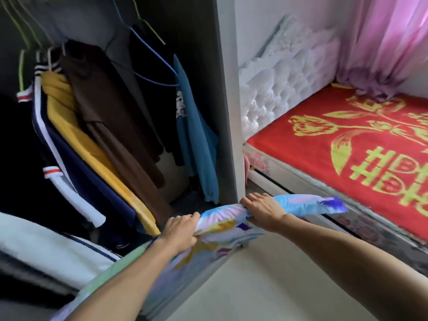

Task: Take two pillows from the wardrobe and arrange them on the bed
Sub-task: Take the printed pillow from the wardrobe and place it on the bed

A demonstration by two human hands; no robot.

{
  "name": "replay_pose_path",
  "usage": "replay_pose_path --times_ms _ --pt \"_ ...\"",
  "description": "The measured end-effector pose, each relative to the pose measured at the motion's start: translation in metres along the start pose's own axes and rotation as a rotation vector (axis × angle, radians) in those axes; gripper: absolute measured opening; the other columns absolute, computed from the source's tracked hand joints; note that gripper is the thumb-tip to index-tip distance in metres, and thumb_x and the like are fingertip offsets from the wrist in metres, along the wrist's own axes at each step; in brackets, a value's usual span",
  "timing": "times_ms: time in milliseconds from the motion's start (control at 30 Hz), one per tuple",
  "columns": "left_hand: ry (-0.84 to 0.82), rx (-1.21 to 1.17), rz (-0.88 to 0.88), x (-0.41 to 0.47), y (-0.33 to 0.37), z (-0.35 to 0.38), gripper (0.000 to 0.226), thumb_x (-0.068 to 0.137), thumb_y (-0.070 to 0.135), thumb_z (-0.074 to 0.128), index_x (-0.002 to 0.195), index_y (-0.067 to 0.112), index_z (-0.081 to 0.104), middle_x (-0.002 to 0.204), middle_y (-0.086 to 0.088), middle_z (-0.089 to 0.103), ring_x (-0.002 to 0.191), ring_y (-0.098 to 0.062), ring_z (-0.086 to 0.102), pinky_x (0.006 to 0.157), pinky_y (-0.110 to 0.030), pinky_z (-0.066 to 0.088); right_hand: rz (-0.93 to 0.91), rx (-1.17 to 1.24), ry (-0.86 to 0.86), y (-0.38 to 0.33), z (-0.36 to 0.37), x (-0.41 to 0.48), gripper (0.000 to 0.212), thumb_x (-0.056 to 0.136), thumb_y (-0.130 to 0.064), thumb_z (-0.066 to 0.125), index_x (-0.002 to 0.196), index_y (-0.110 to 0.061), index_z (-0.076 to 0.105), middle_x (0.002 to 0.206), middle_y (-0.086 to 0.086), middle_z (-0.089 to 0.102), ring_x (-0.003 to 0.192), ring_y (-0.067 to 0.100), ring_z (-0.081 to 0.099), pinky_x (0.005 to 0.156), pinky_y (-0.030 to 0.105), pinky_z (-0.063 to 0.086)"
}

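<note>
A pillow [222,218] in a pastel blue, lilac and yellow patterned cover hangs in front of me, at the open wardrobe's right edge. My left hand [179,232] is shut on its near part. My right hand [261,210] grips its upper edge farther right, with one corner sticking out toward the bed [324,154]. More of the same patterned fabric [162,283] drapes under my left forearm; I cannot tell whether that is a second pillow. The bed carries a red cover with a yellow-green flower print and holds no pillows.
The open wardrobe [228,112] on the left holds several hanging clothes [104,126] and folded white bedding [53,249] at its bottom. A white tufted headboard [278,89] and a pink curtain [389,42] stand behind the bed. A pale floor strip [289,286] lies between wardrobe and bed.
</note>
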State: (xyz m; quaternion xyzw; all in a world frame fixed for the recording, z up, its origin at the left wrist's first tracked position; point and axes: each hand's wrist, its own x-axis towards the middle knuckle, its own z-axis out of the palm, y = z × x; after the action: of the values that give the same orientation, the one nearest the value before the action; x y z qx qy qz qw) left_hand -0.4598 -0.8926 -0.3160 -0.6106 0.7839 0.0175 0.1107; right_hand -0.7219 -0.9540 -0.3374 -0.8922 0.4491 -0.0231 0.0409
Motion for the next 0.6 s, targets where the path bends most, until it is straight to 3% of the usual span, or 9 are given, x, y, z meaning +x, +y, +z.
replay_pose_path --times_ms 133,433,600 --pt "0.019 -0.030 -0.018 0.031 0.045 -0.016 0.029 0.076 0.027 0.058 0.098 0.019 0.041 0.108 -0.008 0.064 0.102 -0.037 0.059 0.073 -0.041 0.044 -0.032 -0.033 0.020 0.056 -0.015 -0.016 0.032 0.082 -0.033 0.059 0.107 -0.013 0.054 0.105 0.011 0.063 0.098 0.033 0.060 0.079 0.040 0.046" --pt "0.101 -0.114 0.087 0.175 0.237 -0.058 0.034 0.076 0.029 0.061 0.104 0.020 0.044 0.111 -0.004 0.065 0.102 -0.034 0.061 0.075 -0.041 0.048 0.119 -0.167 0.033 0.269 -0.068 -0.110 0.039 0.081 -0.035 0.061 0.113 -0.014 0.054 0.107 0.009 0.061 0.099 0.031 0.058 0.077 0.040 0.044" --pt "0.165 -0.133 0.159 0.246 0.308 -0.089 0.035 0.080 0.035 0.062 0.105 0.019 0.043 0.109 -0.005 0.064 0.100 -0.035 0.062 0.073 -0.042 0.048 0.206 -0.258 0.085 0.357 -0.103 -0.130 0.030 0.081 -0.030 0.060 0.106 -0.013 0.057 0.102 0.009 0.062 0.096 0.030 0.060 0.077 0.039 0.044"
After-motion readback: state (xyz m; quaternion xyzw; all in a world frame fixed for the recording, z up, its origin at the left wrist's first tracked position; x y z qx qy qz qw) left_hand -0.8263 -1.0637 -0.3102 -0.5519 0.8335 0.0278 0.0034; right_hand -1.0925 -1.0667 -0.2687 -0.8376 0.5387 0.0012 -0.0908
